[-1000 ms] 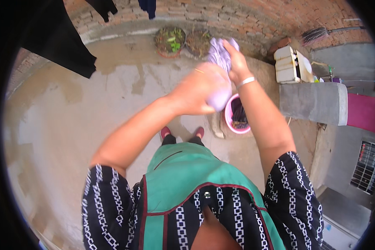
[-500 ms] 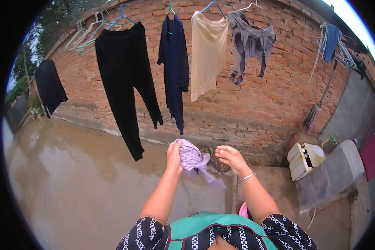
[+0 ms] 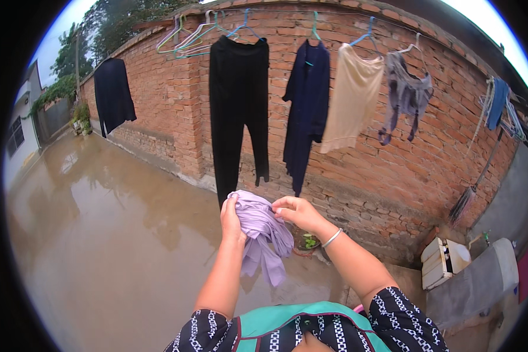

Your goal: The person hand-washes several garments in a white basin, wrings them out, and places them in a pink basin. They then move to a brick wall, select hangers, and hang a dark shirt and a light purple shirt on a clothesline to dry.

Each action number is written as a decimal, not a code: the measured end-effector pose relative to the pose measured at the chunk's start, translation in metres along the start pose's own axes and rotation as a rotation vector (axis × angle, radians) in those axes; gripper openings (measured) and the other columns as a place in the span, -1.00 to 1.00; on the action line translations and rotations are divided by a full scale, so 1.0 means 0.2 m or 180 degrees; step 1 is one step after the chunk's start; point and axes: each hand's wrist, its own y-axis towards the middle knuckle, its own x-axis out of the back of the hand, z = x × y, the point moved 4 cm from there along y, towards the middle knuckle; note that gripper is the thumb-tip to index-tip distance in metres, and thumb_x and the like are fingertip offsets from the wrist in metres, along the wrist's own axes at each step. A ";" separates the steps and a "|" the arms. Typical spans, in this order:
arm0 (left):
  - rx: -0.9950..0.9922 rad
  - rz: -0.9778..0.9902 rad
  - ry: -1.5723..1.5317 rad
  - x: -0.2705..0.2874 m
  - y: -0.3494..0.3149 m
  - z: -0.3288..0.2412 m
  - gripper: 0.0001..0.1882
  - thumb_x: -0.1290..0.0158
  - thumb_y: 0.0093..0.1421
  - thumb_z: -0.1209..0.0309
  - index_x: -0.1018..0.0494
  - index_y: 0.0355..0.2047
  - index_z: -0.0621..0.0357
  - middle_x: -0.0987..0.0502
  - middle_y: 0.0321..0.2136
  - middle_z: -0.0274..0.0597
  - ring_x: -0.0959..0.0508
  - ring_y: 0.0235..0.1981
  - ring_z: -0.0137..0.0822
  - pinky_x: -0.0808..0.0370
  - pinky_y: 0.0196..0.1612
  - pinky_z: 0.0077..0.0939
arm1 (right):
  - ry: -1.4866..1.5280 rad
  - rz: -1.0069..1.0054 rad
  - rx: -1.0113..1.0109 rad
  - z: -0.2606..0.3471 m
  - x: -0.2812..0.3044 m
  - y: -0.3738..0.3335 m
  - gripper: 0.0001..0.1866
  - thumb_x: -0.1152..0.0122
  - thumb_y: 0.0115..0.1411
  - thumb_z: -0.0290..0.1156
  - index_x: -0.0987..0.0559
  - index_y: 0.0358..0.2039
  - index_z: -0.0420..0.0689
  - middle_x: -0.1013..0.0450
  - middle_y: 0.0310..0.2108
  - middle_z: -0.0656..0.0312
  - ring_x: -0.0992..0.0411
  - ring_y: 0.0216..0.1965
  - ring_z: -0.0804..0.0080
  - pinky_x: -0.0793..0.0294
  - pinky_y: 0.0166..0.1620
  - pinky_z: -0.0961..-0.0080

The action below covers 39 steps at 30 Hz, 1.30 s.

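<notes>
A lilac piece of clothing (image 3: 258,220), bunched and twisted, is held up in front of me, its loose end hanging down. My left hand (image 3: 231,222) is closed round its left side, thumb on top. At its right edge, the bent fingers of my right hand (image 3: 302,214) meet the fabric in what looks like a pinch; a silver bangle (image 3: 332,237) circles that wrist. Just beyond the bundle hang black trousers (image 3: 239,88) whose lower leg it partly hides. Right of them are a navy long-sleeved garment (image 3: 307,105), a cream garment (image 3: 352,100) and a grey patterned one (image 3: 406,97).
Several bare hangers (image 3: 196,41) share the line along the brick wall (image 3: 170,100). A dark top (image 3: 114,91) hangs far left above wet ground (image 3: 111,234). To the right are a broom (image 3: 464,205), a cream-coloured appliance (image 3: 446,264) and a grey-covered object (image 3: 475,287).
My view has swung left, so the hanging clothes sit further right. My right hand, apart from the lilac garment before, has come up to its edge. The left hand keeps its hold.
</notes>
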 end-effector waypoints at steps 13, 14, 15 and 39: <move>-0.0211 -0.0186 -0.0356 0.68 0.85 -1.12 -0.70 0.15 0.21 0.22 -0.36 -0.25 0.21 -0.47 -0.33 -0.13 -0.54 -0.33 -0.24 -0.52 -0.25 -0.35 | 0.0032 0.0280 0.0334 0.37 -0.95 1.39 -0.73 -0.05 0.18 -0.40 -0.44 -0.14 -0.24 -0.45 -0.20 0.19 -0.44 -0.20 0.48 -0.41 -0.15 0.55; -0.0222 -0.0239 -0.0381 0.70 0.89 -1.20 -0.69 0.16 0.21 0.21 -0.36 -0.25 0.21 -0.47 -0.31 -0.12 -0.54 -0.32 -0.22 -0.52 -0.24 -0.33 | -0.0026 0.0285 0.0396 0.39 -0.99 1.50 -0.73 -0.05 0.18 -0.40 -0.44 -0.14 -0.24 -0.45 -0.20 0.19 -0.44 -0.20 0.49 -0.41 -0.16 0.55; -0.0261 -0.0213 -0.0421 0.74 0.96 -1.25 -0.66 0.19 0.22 0.18 -0.36 -0.24 0.22 -0.47 -0.30 -0.08 -0.55 -0.32 -0.18 -0.53 -0.22 -0.28 | -0.0008 0.0267 0.0463 0.42 -1.02 1.60 -0.73 -0.04 0.18 -0.40 -0.44 -0.14 -0.25 -0.45 -0.20 0.18 -0.44 -0.20 0.48 -0.42 -0.16 0.55; -0.0019 0.1066 -0.0540 0.60 2.72 -1.85 -0.57 0.21 0.21 0.11 -0.40 -0.23 0.25 -0.51 -0.30 0.00 -0.55 -0.26 -0.13 -0.49 -0.14 -0.22 | -0.1988 -0.1582 0.2630 1.31 -1.00 3.23 -0.69 -0.12 0.11 -0.40 -0.44 -0.12 -0.19 -0.44 -0.20 0.20 -0.43 -0.20 0.48 -0.43 -0.15 0.55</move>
